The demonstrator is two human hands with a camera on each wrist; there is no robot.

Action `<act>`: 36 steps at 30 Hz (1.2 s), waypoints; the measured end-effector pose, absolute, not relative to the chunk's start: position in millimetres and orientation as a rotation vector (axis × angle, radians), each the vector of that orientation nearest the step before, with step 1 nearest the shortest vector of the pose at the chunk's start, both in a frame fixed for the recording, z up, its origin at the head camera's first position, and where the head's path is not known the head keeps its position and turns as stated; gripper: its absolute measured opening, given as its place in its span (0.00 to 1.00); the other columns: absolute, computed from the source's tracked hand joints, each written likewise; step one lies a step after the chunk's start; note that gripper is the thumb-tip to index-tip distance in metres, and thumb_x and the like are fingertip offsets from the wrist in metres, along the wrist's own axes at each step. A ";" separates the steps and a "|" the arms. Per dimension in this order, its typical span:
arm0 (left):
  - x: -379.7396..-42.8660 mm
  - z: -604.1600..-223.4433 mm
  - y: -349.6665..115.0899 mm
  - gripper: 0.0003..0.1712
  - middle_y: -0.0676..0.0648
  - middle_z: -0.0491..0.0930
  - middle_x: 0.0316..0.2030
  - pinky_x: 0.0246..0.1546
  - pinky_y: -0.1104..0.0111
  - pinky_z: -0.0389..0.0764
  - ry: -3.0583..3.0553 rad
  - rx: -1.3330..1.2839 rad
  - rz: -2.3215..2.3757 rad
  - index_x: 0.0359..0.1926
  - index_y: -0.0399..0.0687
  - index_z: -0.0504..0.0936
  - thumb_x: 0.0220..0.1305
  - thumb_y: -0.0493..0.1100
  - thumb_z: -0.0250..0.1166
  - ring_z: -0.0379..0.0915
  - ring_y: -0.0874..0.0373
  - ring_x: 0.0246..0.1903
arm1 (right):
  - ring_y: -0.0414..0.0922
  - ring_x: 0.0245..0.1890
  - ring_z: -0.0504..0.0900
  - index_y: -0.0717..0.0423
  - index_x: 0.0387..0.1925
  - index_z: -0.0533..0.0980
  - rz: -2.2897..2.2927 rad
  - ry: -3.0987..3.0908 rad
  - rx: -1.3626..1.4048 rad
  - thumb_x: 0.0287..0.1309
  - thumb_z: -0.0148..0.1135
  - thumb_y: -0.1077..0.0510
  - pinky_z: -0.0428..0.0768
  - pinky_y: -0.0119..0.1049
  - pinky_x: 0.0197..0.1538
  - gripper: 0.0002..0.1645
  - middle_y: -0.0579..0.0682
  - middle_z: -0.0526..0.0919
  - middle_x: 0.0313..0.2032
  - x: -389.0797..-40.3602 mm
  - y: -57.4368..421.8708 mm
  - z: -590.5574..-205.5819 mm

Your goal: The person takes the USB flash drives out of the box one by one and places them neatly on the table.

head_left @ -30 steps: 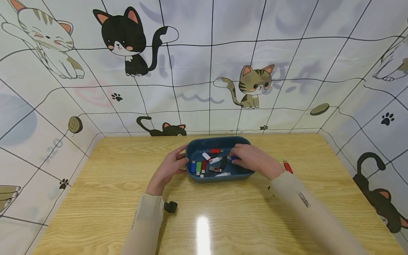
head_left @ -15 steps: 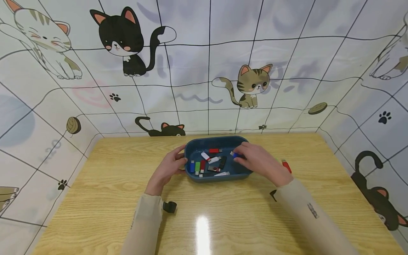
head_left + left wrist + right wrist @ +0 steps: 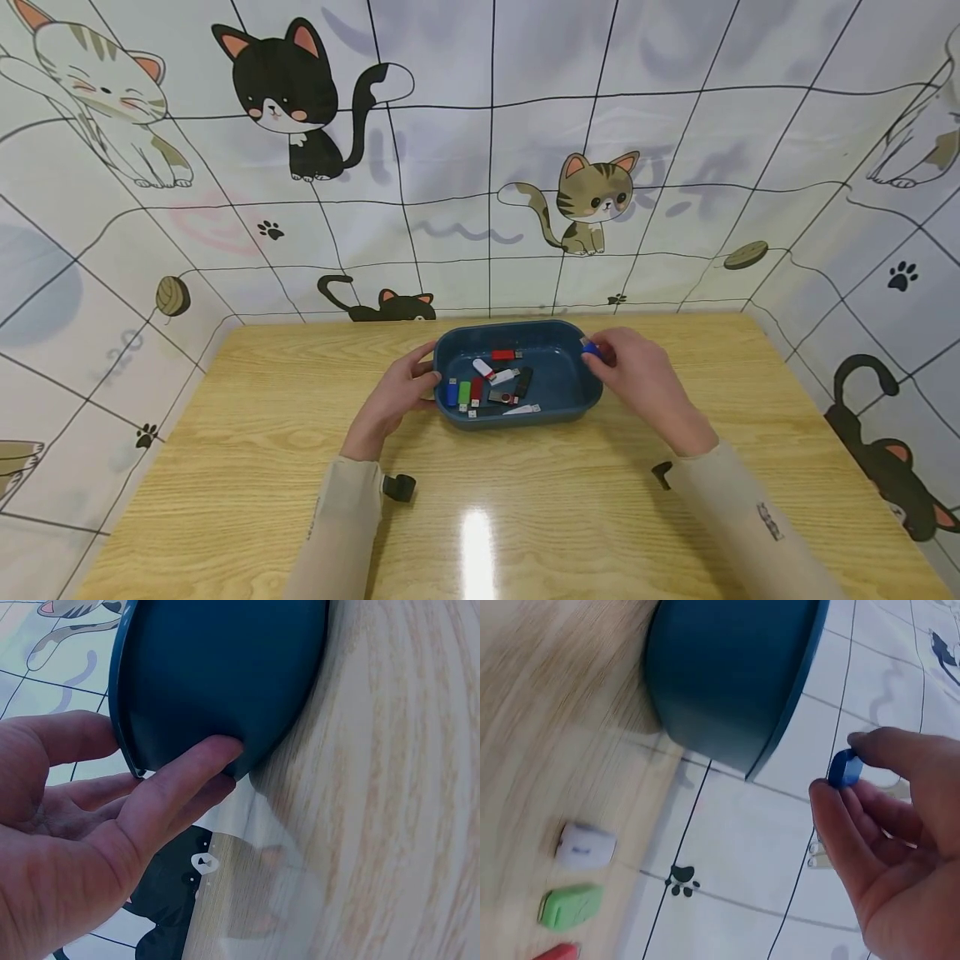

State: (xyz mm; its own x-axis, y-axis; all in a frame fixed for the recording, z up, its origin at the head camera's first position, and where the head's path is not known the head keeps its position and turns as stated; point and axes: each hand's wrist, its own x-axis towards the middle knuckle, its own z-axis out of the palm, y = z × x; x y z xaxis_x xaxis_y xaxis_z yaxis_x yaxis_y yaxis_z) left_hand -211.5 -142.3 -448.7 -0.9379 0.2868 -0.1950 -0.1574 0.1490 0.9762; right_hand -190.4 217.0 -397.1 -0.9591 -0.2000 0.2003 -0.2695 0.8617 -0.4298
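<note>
My right hand (image 3: 643, 379) pinches a blue USB stick (image 3: 591, 348) between thumb and fingertips, its metal plug pointing up and left. It is at the right end of the blue plastic bin (image 3: 564, 377), and the right wrist view shows the stick (image 3: 845, 769) raised higher than the table, apart from the bin wall (image 3: 720, 682). My left hand (image 3: 397, 390) rests its extended fingers and thumb against the outside of the bin's left end. Inside, several USB sticks lie loosely: red (image 3: 504, 355), black (image 3: 523, 382), green (image 3: 465, 392), blue (image 3: 452, 392) and others, mostly toward the left.
Beside the bin's right end, a white piece (image 3: 585, 846), a green one (image 3: 571, 906) and a red one (image 3: 558, 952) lie in a row on the wooden table (image 3: 480, 475). My right hand and forearm hide them from the head view. A cat-print sheet (image 3: 450, 167) hangs behind.
My right hand has lifted the blue USB stick from inside the bin and carried it rightward to the bin's right end. The left hand has stayed at the left end.
</note>
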 end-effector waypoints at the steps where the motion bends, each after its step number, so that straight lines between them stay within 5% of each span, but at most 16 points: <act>1: -211.3 -448.7 -142.0 0.36 0.26 0.66 0.70 0.46 0.49 0.86 2.099 0.122 1.847 0.81 0.41 0.55 0.76 0.32 0.52 0.77 0.33 0.58 | 0.51 0.39 0.83 0.63 0.53 0.82 0.716 -2.881 0.334 0.69 0.67 0.55 0.84 0.50 0.41 0.18 0.57 0.84 0.42 -189.3 220.4 -396.4; 15: -211.3 -446.9 -140.7 0.36 0.27 0.67 0.70 0.46 0.48 0.86 2.120 0.100 1.842 0.81 0.42 0.56 0.75 0.32 0.52 0.77 0.33 0.59 | 0.54 0.33 0.85 0.70 0.50 0.81 0.668 -2.840 0.102 0.70 0.64 0.53 0.80 0.52 0.36 0.22 0.61 0.87 0.38 -184.9 279.9 -397.1; 23: -211.6 -448.3 -141.0 0.36 0.27 0.67 0.70 0.44 0.50 0.87 2.090 0.130 1.858 0.81 0.42 0.55 0.75 0.31 0.52 0.76 0.32 0.59 | 0.51 0.30 0.82 0.71 0.47 0.81 0.616 -2.908 0.033 0.70 0.64 0.52 0.76 0.42 0.29 0.22 0.61 0.87 0.36 -187.7 314.5 -411.8; 36: -210.5 -447.0 -139.7 0.36 0.28 0.67 0.70 0.45 0.49 0.87 2.096 0.098 1.854 0.81 0.44 0.56 0.75 0.31 0.52 0.76 0.33 0.59 | 0.55 0.32 0.81 0.76 0.47 0.79 0.593 -3.060 -0.090 0.70 0.62 0.51 0.79 0.47 0.31 0.26 0.67 0.85 0.40 -190.7 342.9 -424.5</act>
